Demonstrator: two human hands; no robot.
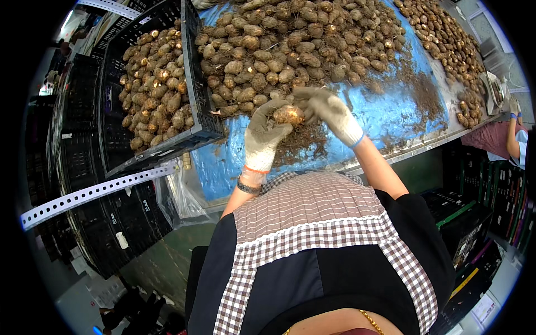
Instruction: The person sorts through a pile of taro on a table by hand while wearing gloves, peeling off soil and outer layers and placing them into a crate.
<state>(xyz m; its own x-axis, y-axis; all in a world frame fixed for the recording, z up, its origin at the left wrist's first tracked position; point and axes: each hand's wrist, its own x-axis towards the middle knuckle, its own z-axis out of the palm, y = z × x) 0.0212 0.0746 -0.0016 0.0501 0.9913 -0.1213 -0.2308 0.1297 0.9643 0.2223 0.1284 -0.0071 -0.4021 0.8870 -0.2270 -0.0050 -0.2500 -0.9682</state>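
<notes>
My left hand (pixel 264 134), in a soiled white knit glove, grips a hairy brown taro corm (pixel 289 115) with a pale cut spot on it. Close against the corm's right side is my right hand (pixel 328 109), gloved the same way and blurred by motion. Whether its fingers hold anything is hidden. Below the corm, loose root fibres and soil (pixel 303 144) lie on a blue plastic sheet (pixel 368 113). Just beyond both hands rises a large heap of taro corms (pixel 289 54).
At left, a black plastic crate (pixel 205 104) holds trimmed corms (pixel 157 92). A perforated metal bar (pixel 100 197) and clear plastic bag (pixel 184 197) are beside it. Another corm pile (pixel 444 42), a scale (pixel 493 92) and a co-worker (pixel 498 138) are at right. Black crates (pixel 460 217) stand below.
</notes>
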